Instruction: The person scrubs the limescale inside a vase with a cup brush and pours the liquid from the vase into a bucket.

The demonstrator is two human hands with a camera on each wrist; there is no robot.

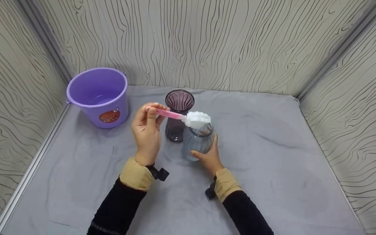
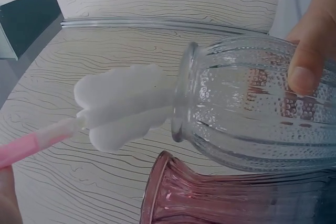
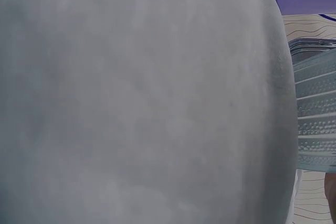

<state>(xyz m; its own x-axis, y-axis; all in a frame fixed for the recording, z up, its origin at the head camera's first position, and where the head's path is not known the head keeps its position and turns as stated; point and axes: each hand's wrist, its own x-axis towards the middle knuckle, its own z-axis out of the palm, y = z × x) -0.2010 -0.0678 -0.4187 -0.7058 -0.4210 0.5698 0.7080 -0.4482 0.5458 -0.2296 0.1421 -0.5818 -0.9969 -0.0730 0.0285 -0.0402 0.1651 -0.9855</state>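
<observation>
Left hand [image 1: 147,133] pinches the brush [image 1: 177,115] by its handle, white head at the mouth of the glass jar [image 1: 195,145], which the right hand [image 1: 210,160] grips round its side; squaring head to opening, jar steady, seems best.

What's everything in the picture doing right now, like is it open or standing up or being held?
Clear vase: open at the top, gripped
Brush: held by its pink handle, white head at the clear vase's mouth
Left hand: pinching the brush handle
Right hand: curled round the clear vase
Purple vase: upright, open at the top
Bucket: upright, open at the top
Cloth: spread out, slightly wrinkled
</observation>
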